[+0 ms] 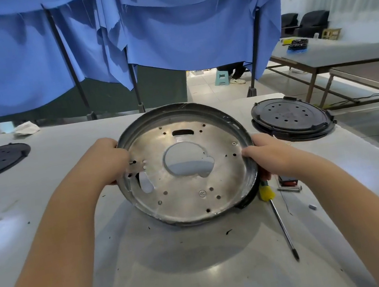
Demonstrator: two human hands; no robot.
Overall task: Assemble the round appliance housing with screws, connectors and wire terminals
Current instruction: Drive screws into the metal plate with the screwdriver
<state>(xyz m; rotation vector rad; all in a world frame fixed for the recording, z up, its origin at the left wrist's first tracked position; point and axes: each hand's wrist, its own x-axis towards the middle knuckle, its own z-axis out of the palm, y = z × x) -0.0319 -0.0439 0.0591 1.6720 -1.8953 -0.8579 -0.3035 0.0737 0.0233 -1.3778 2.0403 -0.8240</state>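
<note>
The round housing (pixel 187 166) is held over the middle of the bench (pixel 74 237), tilted so that its open, silver inner face looks toward the camera; the near edge sits low, at or just above the bench top, and the far rim is raised. Being circular, it has no long axis; for bearing, the oblong slot lies at the far side and the large central opening is offset slightly toward it. The left hand (pixel 108 159) grips the left rim, fingers curled over the edge. The right hand (pixel 270 154) grips the right rim, thumb on the inner face. Judged step: positioning and inspecting the bare housing, with few if any fasteners fitted. The next move likely calls for laying it flat and taking up the screwdriver (pixel 276 214) and screws (pixel 290 188) lying just right of it.
</note>
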